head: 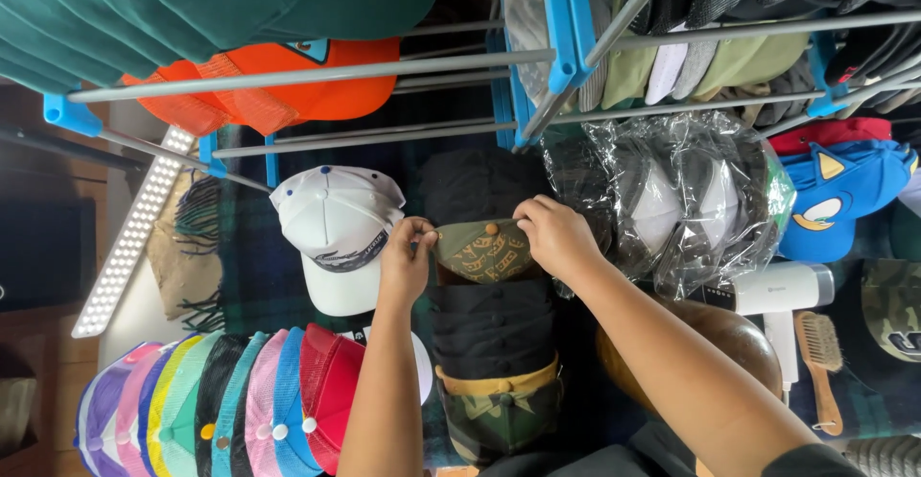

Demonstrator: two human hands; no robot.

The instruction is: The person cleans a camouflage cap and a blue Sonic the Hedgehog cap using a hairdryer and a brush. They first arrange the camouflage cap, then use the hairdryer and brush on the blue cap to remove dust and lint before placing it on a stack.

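Hands first: our left hand (405,264) and right hand (554,237) pinch the green cap (484,251) atop the dark cap stack (491,319), beside the white cap (338,232).

matt olive cloth cap (484,251), glossy crinkled clear plastic bag (672,199), smooth grey metal rack bars (307,74), wooden brush (823,362)

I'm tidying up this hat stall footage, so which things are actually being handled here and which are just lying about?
In hand:
left hand and right hand, gripping the olive cap
dark cap stack beneath it

Lying about:
white cap
row of coloured caps
bagged caps
blue cap
brush
orange cap
rack
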